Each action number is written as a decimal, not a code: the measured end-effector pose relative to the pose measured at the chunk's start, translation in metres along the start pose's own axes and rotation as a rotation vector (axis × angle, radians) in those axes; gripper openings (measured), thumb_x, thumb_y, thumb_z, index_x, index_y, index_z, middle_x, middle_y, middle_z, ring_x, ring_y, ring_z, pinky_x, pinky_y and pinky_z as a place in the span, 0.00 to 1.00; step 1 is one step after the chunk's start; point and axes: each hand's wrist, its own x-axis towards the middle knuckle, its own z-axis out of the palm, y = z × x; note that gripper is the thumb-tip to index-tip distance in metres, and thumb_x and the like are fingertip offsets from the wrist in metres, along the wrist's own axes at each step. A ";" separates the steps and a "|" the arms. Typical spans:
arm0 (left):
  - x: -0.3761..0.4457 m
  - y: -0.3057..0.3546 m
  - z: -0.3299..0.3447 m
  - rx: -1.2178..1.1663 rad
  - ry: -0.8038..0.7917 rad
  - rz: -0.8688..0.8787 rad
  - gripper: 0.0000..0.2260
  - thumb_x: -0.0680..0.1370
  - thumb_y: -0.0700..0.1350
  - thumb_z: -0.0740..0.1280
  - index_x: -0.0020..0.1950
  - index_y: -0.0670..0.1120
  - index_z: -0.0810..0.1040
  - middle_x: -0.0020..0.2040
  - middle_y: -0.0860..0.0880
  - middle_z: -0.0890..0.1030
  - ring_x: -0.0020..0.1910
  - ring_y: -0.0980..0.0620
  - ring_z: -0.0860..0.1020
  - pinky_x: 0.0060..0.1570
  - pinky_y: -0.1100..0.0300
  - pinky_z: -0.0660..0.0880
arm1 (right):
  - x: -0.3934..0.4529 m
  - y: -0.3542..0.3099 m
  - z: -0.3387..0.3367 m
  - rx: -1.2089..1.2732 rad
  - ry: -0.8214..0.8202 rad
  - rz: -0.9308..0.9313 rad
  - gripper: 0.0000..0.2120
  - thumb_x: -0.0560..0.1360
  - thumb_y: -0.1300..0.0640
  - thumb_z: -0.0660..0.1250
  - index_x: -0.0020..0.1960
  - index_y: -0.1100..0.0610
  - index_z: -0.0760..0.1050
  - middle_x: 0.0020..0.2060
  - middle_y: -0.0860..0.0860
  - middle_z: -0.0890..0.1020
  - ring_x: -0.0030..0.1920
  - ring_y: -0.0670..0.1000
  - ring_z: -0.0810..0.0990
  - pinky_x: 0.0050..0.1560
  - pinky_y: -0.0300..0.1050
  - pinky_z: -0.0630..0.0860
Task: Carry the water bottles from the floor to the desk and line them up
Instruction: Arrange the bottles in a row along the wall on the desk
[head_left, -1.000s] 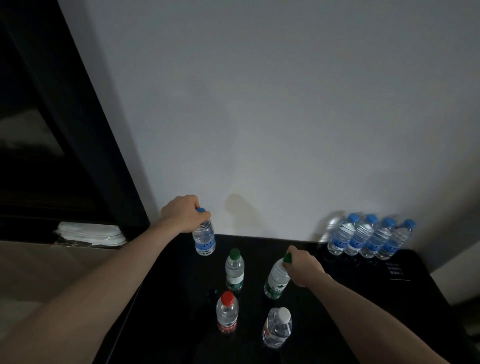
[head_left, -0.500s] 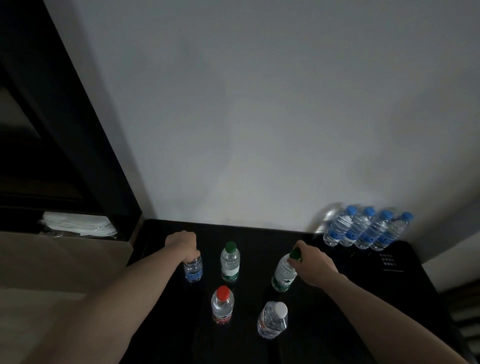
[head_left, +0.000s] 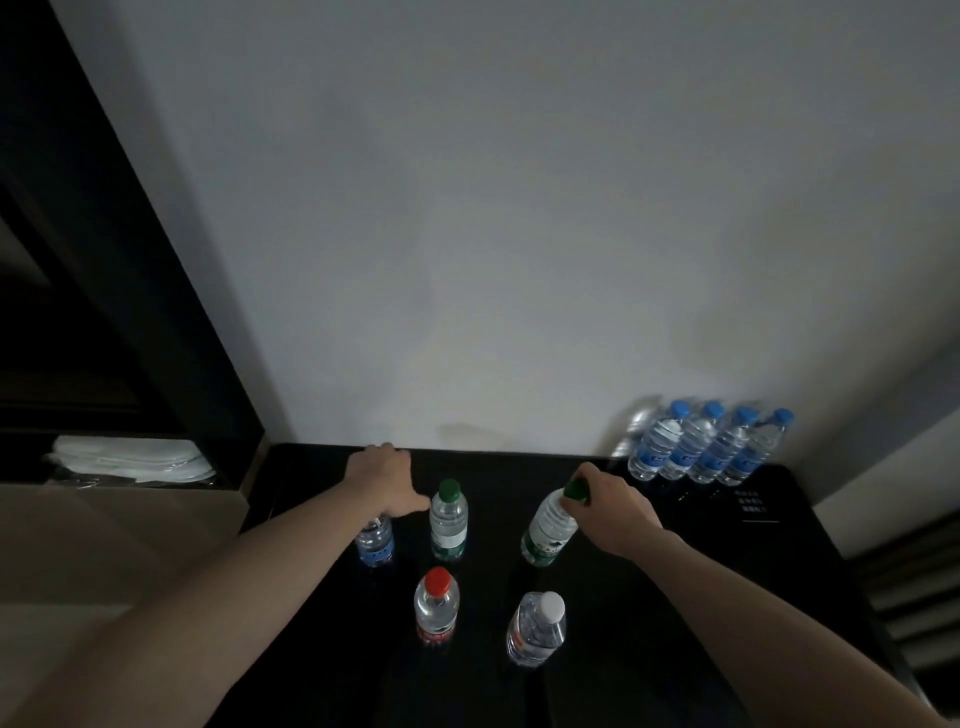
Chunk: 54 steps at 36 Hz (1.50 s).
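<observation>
— Where do we have our grips?
— Our right hand (head_left: 615, 506) pinches the cap of the tilted green-capped bottle (head_left: 549, 530) on the black bench (head_left: 675, 571). Our left hand (head_left: 384, 480) hovers spread above the blue-labelled bottle (head_left: 375, 541).
— The others?
— Four blue-capped bottles (head_left: 706, 447) line the wall.

Five bottles (head_left: 448, 519) stand mid-desk (head_left: 649, 597); four more (head_left: 706, 447) line its back-right corner.
</observation>
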 end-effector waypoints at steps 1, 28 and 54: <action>0.001 0.008 -0.004 -0.010 0.014 0.035 0.37 0.69 0.70 0.65 0.69 0.46 0.72 0.62 0.46 0.76 0.58 0.45 0.76 0.49 0.53 0.75 | 0.000 0.000 -0.002 0.002 0.005 0.002 0.12 0.77 0.44 0.66 0.56 0.48 0.70 0.48 0.48 0.80 0.46 0.51 0.80 0.48 0.52 0.79; 0.044 0.127 -0.070 -0.033 0.078 0.201 0.12 0.80 0.54 0.64 0.56 0.47 0.74 0.48 0.48 0.76 0.45 0.48 0.76 0.44 0.55 0.73 | 0.098 0.093 -0.075 -0.153 0.069 0.036 0.13 0.78 0.42 0.62 0.54 0.50 0.69 0.50 0.52 0.80 0.44 0.53 0.76 0.42 0.47 0.74; 0.104 0.205 -0.108 0.012 0.108 0.214 0.13 0.80 0.55 0.63 0.57 0.47 0.74 0.50 0.48 0.79 0.48 0.47 0.78 0.48 0.53 0.75 | 0.185 0.131 -0.087 -0.290 -0.002 0.022 0.18 0.80 0.44 0.63 0.59 0.58 0.72 0.53 0.56 0.80 0.51 0.56 0.80 0.52 0.53 0.80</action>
